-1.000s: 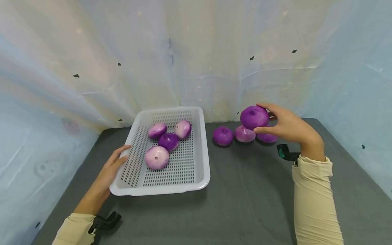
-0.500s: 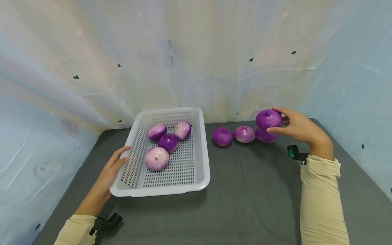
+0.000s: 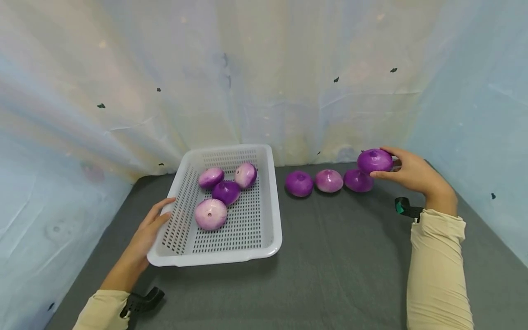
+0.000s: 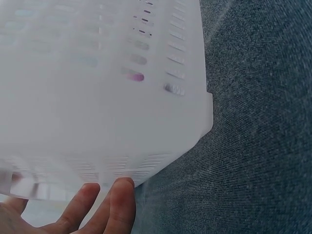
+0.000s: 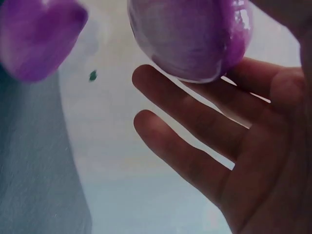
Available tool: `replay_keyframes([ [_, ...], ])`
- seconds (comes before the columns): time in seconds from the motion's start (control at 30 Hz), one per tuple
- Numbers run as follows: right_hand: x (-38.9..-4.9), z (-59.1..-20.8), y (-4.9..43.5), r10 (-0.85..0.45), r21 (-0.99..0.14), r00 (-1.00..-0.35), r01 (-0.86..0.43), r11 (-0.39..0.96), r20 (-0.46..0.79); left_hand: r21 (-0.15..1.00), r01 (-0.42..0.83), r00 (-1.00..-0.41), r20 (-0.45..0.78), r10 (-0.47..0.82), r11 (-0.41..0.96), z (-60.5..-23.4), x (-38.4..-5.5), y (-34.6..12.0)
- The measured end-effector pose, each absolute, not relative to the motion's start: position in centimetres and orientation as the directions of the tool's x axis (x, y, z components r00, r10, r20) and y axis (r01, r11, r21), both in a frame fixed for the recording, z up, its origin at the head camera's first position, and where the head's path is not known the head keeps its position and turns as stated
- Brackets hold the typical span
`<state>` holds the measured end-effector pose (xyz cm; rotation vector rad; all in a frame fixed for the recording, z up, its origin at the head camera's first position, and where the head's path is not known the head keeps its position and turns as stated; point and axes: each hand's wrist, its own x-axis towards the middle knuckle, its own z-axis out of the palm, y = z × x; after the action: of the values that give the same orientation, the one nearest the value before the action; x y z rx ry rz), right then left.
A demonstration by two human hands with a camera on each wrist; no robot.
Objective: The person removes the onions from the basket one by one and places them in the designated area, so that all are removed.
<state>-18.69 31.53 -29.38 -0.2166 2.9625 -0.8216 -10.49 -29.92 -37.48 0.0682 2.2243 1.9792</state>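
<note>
My right hand [image 3: 420,174] pinches a glossy purple onion [image 3: 374,161] between thumb and fingers, at the right end of a row of three onions. In the head view it overlaps the edge of the nearest one, a purple onion [image 3: 358,180]. The right wrist view shows the held onion [image 5: 190,36] against the thumb and upper fingers, while two lower fingers stretch out below it. On the left, my left hand [image 3: 144,233] holds the side rim of a white perforated basket [image 3: 274,206]. Its fingers [image 4: 122,204] reach beneath the basket's outside in the left wrist view. Several onions [image 3: 211,214] lie inside.
The row continues left with a pinkish onion [image 3: 329,180] and a purple onion [image 3: 299,184] beside the basket. A dark grey cloth [image 3: 330,275] covers the table. Pale plastic sheeting [image 3: 288,82] hangs behind the table and along both sides.
My right hand has carried its onion to the right, from above the middle of the row to the row's right end, and slightly lower. The left hand and basket stay almost still.
</note>
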Motion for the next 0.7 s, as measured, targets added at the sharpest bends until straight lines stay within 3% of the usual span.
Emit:
replay_keyframes([
  [0.7, -19.3, -33.3, 36.0, -0.067, -0.510, -0.994, -0.014, 0.860, -0.085, 0.988, -0.085, -0.986, -0.103, 0.135, 0.132, -37.7, -10.3, -29.9],
])
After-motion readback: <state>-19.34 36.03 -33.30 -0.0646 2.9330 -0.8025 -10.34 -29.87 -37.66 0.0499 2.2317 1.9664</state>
